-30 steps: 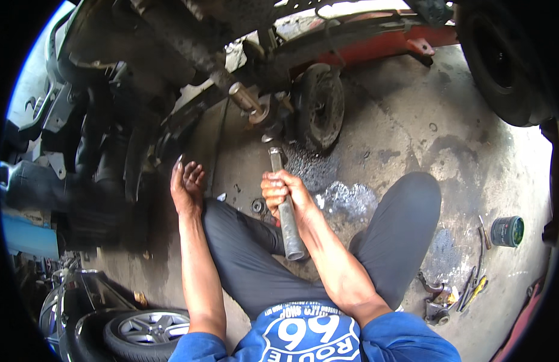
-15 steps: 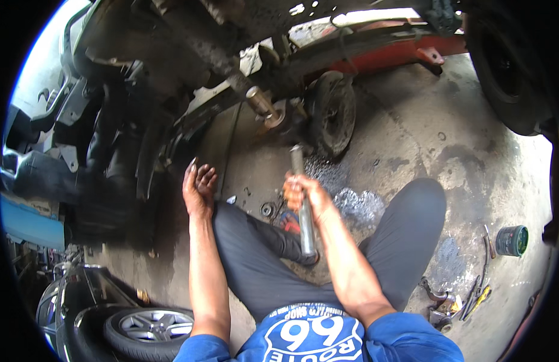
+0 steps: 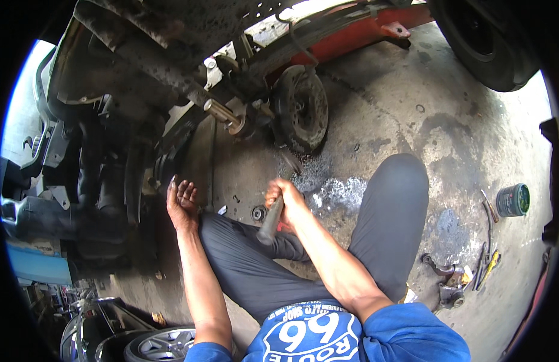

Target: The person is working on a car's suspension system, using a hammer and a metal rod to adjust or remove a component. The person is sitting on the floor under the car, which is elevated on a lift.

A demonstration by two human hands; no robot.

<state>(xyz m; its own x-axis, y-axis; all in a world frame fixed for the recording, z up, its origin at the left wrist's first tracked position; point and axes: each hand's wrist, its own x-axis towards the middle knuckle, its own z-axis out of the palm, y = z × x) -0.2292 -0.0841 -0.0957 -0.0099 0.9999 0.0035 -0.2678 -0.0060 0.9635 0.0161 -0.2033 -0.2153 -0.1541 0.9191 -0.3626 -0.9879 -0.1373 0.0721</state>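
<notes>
My right hand (image 3: pixel 284 199) grips a long grey metal tool (image 3: pixel 268 223), its blurred upper end slanting away below the rusty axle end (image 3: pixel 234 123), which carries a bare metal cylinder (image 3: pixel 219 111). My left hand (image 3: pixel 183 205) is raised beside my left knee, palm turned inward, fingers loosely curled but apart, holding nothing visible. Beyond the tool, a worn, dirty wheel (image 3: pixel 300 105) stands under the vehicle. A small ring-shaped part (image 3: pixel 259 214) lies on the floor between the tool and my left hand.
Dark undercarriage (image 3: pixel 92 151) fills the upper left; a red beam (image 3: pixel 352 39) crosses the back. A tyre (image 3: pixel 484 51) is upper right. A green-and-dark tub (image 3: pixel 512 199), yellow-handled tool (image 3: pixel 489 271) and metal part (image 3: pixel 449 289) lie at right. An alloy wheel (image 3: pixel 165 347) is lower left.
The tool in my right hand has swung: its lower end is higher and further left, its upper end tipped away and blurred. The whole view has also shifted.
</notes>
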